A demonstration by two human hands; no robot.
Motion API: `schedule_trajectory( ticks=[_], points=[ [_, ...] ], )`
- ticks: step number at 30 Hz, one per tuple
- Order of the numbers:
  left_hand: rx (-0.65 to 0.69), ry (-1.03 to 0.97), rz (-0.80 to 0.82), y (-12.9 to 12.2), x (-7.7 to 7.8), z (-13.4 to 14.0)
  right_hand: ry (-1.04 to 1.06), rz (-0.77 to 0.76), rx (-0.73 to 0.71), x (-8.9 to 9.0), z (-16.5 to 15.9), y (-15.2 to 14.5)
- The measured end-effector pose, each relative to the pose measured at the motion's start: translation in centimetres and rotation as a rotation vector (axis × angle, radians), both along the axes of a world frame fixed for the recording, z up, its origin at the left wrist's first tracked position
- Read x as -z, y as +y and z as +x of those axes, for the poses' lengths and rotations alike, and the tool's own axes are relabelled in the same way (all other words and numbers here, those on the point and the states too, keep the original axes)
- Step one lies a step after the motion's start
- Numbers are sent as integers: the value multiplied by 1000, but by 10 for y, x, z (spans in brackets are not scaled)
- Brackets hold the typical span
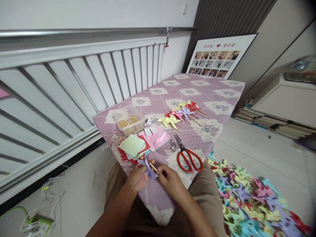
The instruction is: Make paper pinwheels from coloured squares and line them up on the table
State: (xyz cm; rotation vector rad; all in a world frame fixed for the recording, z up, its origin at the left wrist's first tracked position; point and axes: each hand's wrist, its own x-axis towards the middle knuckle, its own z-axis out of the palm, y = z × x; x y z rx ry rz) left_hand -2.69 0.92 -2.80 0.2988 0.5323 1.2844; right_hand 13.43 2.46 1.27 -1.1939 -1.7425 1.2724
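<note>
Low over the near corner of the cloth, my left hand (pixel 138 177) pinches a purple paper pinwheel (pixel 149 170). My right hand (pixel 170 179) is closed round a short wooden stick (pixel 153 167), whose tip points at the pinwheel. Whether the stick touches the paper I cannot tell. Just beyond my left hand lies a stack of coloured paper squares (pixel 133 146), pale green on top. Red-handled scissors (pixel 189 158) rest with slightly parted blades, beyond my right hand. Small metal pins (pixel 173 145) lie near their tip.
A clear plastic box (pixel 128 113) holds wooden sticks. Beside it are small white boxes (pixel 150 131) and a pink sheet (pixel 160 136). Finished pinwheels (pixel 185 112) lie farther back on the flowered tablecloth (pixel 212 95). A large heap of pinwheels (pixel 249 194) covers the floor at right. A radiator (pixel 98 75) stands left.
</note>
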Motion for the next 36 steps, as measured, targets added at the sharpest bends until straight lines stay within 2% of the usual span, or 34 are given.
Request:
schedule_trajectory(
  ticks=[8,11,17,27,36],
  points=[
    [46,29,37,-2,-7,2,227,-332,25,-9,-7,-6],
    [52,42,41,-2,-7,2,258,-390,15,-10,-13,-10],
    [54,-3,50,-2,-6,1,249,-404,18,-11,-19,-13],
    [40,-3,74,-2,-5,0,264,-334,32,-14,-22,-16],
    [45,15,72,-2,-3,0,286,-325,-4,-8,-22,-16]
  ],
)
